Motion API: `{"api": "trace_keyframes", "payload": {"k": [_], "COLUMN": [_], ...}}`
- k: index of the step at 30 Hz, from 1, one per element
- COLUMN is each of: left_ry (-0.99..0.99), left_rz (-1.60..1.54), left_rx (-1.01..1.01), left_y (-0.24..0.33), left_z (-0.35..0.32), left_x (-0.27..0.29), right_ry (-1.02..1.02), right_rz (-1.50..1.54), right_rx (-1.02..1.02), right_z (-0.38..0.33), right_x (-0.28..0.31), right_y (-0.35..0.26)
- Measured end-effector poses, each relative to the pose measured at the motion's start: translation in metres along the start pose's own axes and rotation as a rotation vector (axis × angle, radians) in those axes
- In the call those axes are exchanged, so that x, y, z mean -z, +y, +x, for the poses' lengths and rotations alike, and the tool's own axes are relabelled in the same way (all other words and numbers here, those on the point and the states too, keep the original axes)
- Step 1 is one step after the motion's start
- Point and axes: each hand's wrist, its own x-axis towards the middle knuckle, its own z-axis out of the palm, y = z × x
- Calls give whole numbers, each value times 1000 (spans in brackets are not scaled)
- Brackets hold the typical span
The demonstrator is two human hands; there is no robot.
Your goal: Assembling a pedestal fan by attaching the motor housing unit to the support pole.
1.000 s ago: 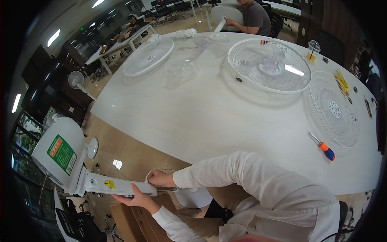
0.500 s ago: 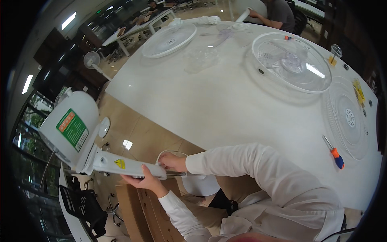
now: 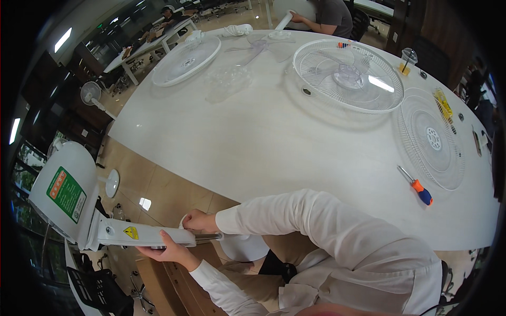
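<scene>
A white fan body leans at the left, with a rounded motor housing (image 3: 58,184) bearing a green and orange label. Its long white neck (image 3: 134,233) slants to the right and carries a yellow warning sticker. My left hand (image 3: 171,251) is wrapped around the neck from below, near its lower end. There a metal pole (image 3: 208,237) comes out toward a round white base (image 3: 243,246), partly hidden by my right arm. Just above the pole, my right hand (image 3: 200,221) has its fingers closed on a white cord (image 3: 183,221), of which only a short piece shows.
On the white table (image 3: 226,142) lie two fan grilles (image 3: 348,76) (image 3: 432,139), a round white-rimmed part (image 3: 187,62), clear fan blades (image 3: 258,47), a plastic bag (image 3: 229,83) and a screwdriver (image 3: 416,185). A cardboard box (image 3: 168,279) stands below my left arm. Another person (image 3: 332,21) sits across the table.
The whole view has shifted, so the table and fan appear farther left. The cord loop that arched above my right hand no longer shows. Both hands keep their places on the fan.
</scene>
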Motion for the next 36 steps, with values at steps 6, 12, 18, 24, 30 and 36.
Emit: {"api": "trace_keyframes", "payload": {"k": [6,12,18,24,30,36], "left_ry": [18,27,12,14,27,34], "left_rz": [69,78,92,48,53,59], "left_rx": [-43,-24,-26,-2,-41,-28], "left_y": [-5,-2,-1,0,-6,-6], "left_z": [4,2,1,1,4,4], "left_x": [12,8,7,3,11,13], "right_ry": [-28,-49,62,78,-132,-69], "right_rz": [234,354,209,5,32,220], "right_rx": [-147,-122,-69,22,-83,-120], "right_z": [-15,-21,-26,-18,-24,-31], "right_x": [-14,-6,-4,1,-1,-11], "right_y": [-14,-22,-21,-11,-23,-29]}}
